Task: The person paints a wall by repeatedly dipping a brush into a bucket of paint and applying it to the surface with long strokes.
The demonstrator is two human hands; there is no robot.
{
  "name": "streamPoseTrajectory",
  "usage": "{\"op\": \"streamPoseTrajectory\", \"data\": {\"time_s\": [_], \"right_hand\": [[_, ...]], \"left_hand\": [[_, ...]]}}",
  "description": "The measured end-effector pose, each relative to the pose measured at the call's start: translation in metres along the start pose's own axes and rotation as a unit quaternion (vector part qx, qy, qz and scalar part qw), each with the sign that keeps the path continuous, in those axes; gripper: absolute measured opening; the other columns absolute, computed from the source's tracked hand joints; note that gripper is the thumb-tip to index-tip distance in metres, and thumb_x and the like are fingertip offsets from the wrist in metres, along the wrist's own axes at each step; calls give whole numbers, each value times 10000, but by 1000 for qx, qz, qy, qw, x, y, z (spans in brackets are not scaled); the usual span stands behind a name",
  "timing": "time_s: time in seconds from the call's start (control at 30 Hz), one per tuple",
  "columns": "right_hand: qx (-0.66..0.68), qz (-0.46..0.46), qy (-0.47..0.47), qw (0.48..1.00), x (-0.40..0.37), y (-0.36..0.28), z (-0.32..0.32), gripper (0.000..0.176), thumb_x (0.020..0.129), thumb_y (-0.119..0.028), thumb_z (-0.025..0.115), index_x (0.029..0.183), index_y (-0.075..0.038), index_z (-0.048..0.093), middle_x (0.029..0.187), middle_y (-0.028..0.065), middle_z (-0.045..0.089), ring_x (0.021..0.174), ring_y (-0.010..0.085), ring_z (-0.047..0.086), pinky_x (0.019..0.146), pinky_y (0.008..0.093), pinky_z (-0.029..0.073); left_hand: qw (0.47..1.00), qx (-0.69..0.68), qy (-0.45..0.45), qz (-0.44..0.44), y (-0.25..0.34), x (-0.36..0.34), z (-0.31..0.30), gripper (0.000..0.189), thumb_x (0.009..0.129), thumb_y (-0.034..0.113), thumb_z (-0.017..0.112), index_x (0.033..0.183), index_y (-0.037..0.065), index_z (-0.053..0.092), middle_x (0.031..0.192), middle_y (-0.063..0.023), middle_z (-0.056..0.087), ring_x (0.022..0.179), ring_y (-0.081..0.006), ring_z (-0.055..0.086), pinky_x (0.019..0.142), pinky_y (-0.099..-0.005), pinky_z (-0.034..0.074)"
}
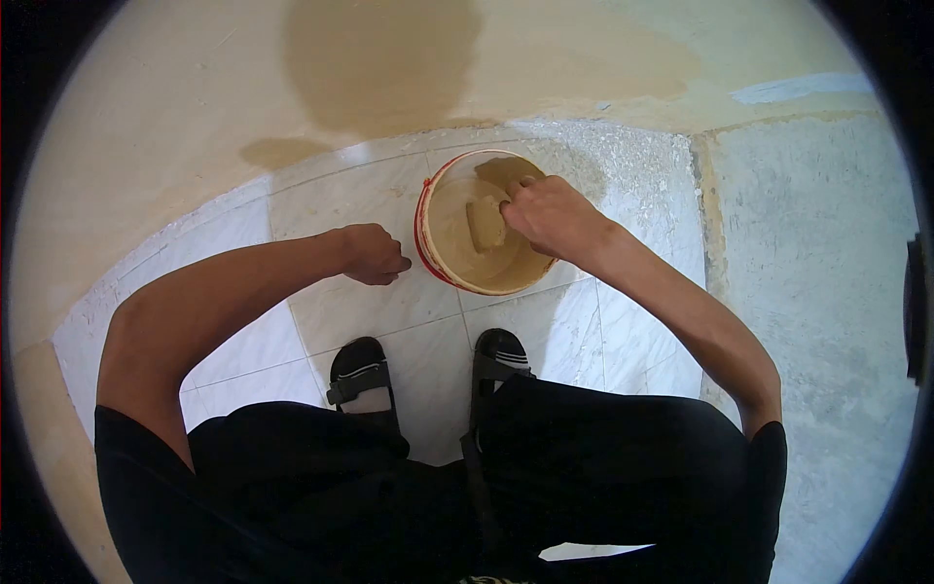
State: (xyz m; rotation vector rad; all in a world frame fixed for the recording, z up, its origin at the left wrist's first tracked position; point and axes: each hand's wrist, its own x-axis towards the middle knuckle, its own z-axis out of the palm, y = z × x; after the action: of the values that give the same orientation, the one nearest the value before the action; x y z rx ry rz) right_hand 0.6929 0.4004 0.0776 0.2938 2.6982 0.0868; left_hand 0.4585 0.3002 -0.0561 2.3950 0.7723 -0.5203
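Observation:
A round bucket (424,243) with a red outside and a paint-smeared rim stands on the tiled floor in front of my feet, holding cream-coloured paint (462,263). My right hand (553,216) reaches over the bucket's right side with its fingers closed on a paint roller. The cream-coated roller (484,226) is down in the bucket at the paint; its handle is mostly hidden by the hand. Left of the bucket, apart from the rim, my left hand (375,255) hangs with its fingers curled in, and nothing shows in it.
Marble-patterned tiles (384,302) cover the floor, speckled with paint along the wall. A cream wall (195,107) curves across the far side, and a grey unpainted surface (817,243) lies to the right. My sandalled feet (501,355) stand close to the bucket.

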Motion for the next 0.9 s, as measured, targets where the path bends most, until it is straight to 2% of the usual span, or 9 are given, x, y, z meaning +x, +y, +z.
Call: {"op": "streamPoseTrajectory", "data": {"time_s": [0.1, 0.23, 0.33, 0.4, 0.5, 0.6, 0.7, 0.83, 0.9], "right_hand": [[2, 17, -25, 1000, -2, 1, -9, 185, 628, -29, 682, 804, -25, 624, 816, 112, 609, 837, 247, 611, 668, 337, 511], [16, 27, -5, 999, -13, 8, -21, 194, 664, -28, 663, 855, -18, 635, 820, 112, 607, 849, 249, 612, 670, 346, 516], [19, 56, -29, 998, -24, 10, -33, 212, 723, -44, 645, 933, -18, 649, 822, 118, 609, 832, 255, 617, 669, 355, 519], [68, 86, -37, 993, -30, 11, -41, 223, 779, -68, 618, 995, -24, 653, 811, 124, 611, 793, 265, 622, 662, 362, 519], [104, 76, -31, 991, -30, 15, -39, 229, 806, -95, 604, 1023, -42, 655, 803, 126, 616, 767, 279, 623, 665, 370, 517], [77, 61, -58, 993, -18, 16, -22, 232, 808, -113, 599, 1024, -52, 657, 800, 126, 618, 765, 282, 625, 670, 379, 516], [86, 51, -79, 992, -7, 12, -18, 242, 796, -117, 606, 1026, -61, 659, 806, 124, 619, 762, 282, 626, 676, 383, 515], [81, 39, -80, 993, 0, 11, -6, 257, 782, -110, 612, 1031, -64, 659, 805, 121, 619, 753, 277, 629, 670, 380, 516], [54, 35, -74, 995, 2, 11, -1, 267, 778, -106, 612, 1037, -67, 660, 805, 121, 619, 752, 274, 630, 659, 376, 515]], "left_hand": [[1000, -12, 23, 7, 0, -1, 2, 248, 867, 254, 474, 939, 42, 580, 807, -175, 642, 782, -349, 628, 729, -461, 499], [1000, -2, 11, 4, -2, 1, 3, 248, 868, 252, 464, 937, 45, 581, 813, -172, 643, 782, -350, 628, 729, -462, 500], [1000, 4, 9, -4, 0, 2, -3, 250, 866, 247, 456, 937, 45, 584, 823, -170, 644, 794, -349, 628, 735, -460, 500], [1000, 25, -2, 4, 1, 6, -11, 244, 849, 239, 476, 951, 48, 589, 864, -165, 645, 825, -344, 628, 747, -454, 503], [999, 12, 36, 33, -4, 17, -18, 249, 831, 239, 500, 967, 57, 602, 924, -158, 642, 855, -335, 627, 760, -447, 505], [998, 47, 4, 33, -7, 22, -21, 252, 821, 239, 517, 977, 67, 612, 973, -151, 635, 871, -334, 625, 768, -442, 506], [999, 24, 25, 1, -7, 17, -17, 264, 827, 254, 511, 984, 72, 619, 975, -150, 633, 874, -335, 624, 771, -442, 505], [999, 29, 30, 1, -4, 8, -11, 274, 833, 268, 505, 987, 72, 620, 964, -147, 634, 873, -336, 626, 772, -442, 505], [1000, 24, -2, -19, -3, 0, -7, 281, 841, 278, 498, 983, 68, 620, 947, -152, 634, 871, -335, 626, 773, -443, 505]]}}
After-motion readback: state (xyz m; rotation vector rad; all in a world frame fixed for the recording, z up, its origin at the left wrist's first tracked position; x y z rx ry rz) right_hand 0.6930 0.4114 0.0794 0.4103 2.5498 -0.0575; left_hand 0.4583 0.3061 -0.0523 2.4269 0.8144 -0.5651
